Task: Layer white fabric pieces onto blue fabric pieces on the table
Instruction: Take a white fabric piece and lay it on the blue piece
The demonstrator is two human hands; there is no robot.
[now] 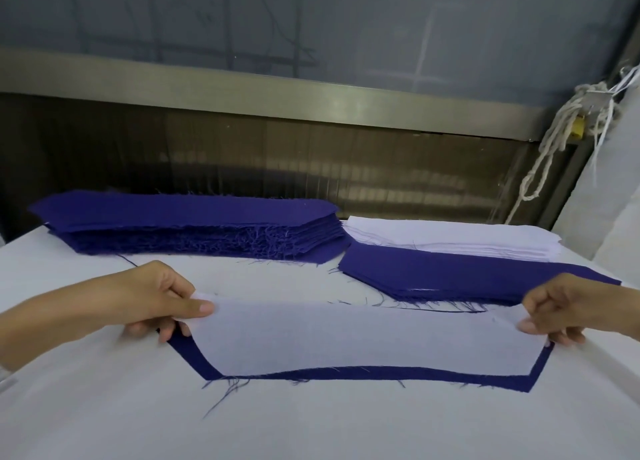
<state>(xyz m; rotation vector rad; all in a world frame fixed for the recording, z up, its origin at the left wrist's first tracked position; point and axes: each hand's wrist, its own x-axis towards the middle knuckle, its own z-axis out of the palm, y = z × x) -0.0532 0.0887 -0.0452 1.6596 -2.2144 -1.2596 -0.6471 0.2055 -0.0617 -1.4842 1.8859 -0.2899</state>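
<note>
A white fabric piece [363,335] is stretched between my hands over a blue fabric piece [346,373] lying on the white table [311,425]. Blue shows as a band along the near edge and both slanted ends. My left hand [149,300] pinches the white piece's left end between thumb and fingers. My right hand [568,307] pinches its right end the same way. The white piece's far edge is lifted slightly off the table.
A thick stack of blue pieces [194,224] with frayed edges lies at the far left. At the far right sit a lower blue stack [450,272] and behind it a stack of white pieces [450,238]. White cords [554,137] hang at the right wall.
</note>
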